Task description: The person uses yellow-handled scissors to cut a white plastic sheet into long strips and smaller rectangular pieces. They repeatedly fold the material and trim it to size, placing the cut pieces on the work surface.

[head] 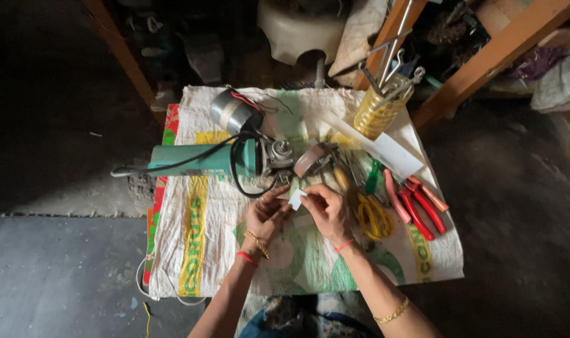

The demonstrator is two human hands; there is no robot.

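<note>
- Hands meet over the middle of the woven sack cloth (pixel 197 250) that covers our low table.
- Our left hand (pixel 266 216) is curled, its fingertips closed on the left edge of a small white slip (pixel 296 199).
- Our right hand (pixel 325 209) is curled too, thumb and forefinger pinching the same slip from the right, so both hands hold it just above the cloth.
- Just beyond the hands lies a green angle grinder (pixel 210 159), its black cord (pixel 241 169) looped by the head.
- A grey round motor part (pixel 231 111) sits behind the grinder.
- Right of our right hand lie yellow-handled pliers (pixel 372 216), then red-handled pliers (pixel 419 209) further out.
- A yellow mesh holder (pixel 379 112) with metal tools stands at the far right of the cloth.
</note>
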